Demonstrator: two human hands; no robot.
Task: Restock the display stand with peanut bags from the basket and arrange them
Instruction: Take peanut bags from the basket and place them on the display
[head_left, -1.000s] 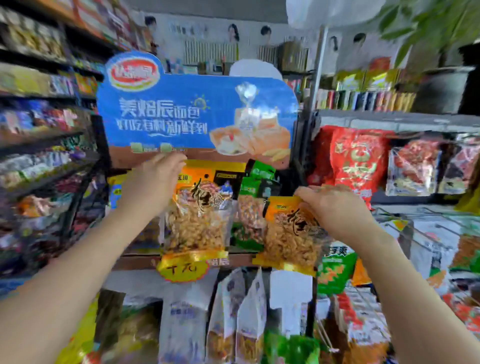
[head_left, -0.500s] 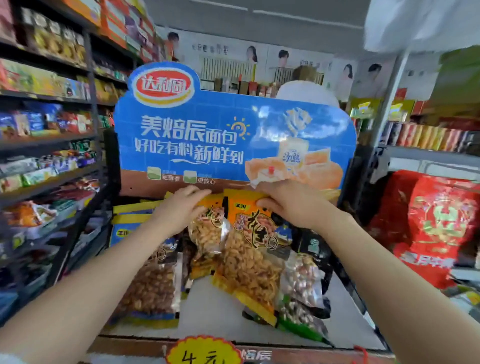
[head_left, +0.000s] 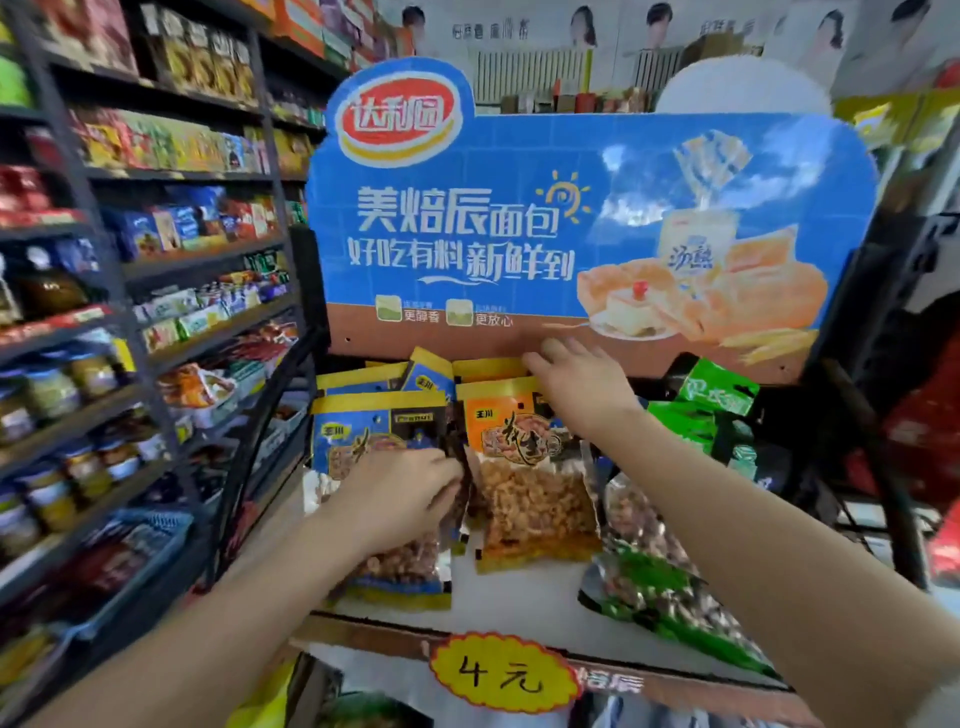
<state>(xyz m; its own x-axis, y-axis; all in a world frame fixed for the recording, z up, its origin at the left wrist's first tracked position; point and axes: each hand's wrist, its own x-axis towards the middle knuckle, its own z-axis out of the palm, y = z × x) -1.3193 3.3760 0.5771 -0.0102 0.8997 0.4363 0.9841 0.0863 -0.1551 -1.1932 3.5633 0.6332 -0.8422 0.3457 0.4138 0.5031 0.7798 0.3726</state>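
The display stand (head_left: 519, 592) has a white shelf under a blue header board (head_left: 587, 218). An orange peanut bag (head_left: 535, 499) leans upright in the middle of the shelf, with more orange bags behind it. Blue peanut bags (head_left: 379, 410) stand in a row to its left. My left hand (head_left: 400, 493) sits low between the blue and orange rows, fingers curled on the orange bag's left edge. My right hand (head_left: 576, 384) reaches over the orange row, its straight fingers resting on the bags' top edges. The basket is out of view.
Green nut bags (head_left: 670, 587) lie flat on the shelf's right side, and others (head_left: 719, 392) stand behind them. A yellow price tag (head_left: 498, 673) hangs on the shelf's front lip. Dark store shelving (head_left: 156, 322) packed with goods runs close along the left.
Both orange bags went from held in front of the stand onto the shelf. My right hand let go and moved up to the bags' tops; my left hand dropped lower.
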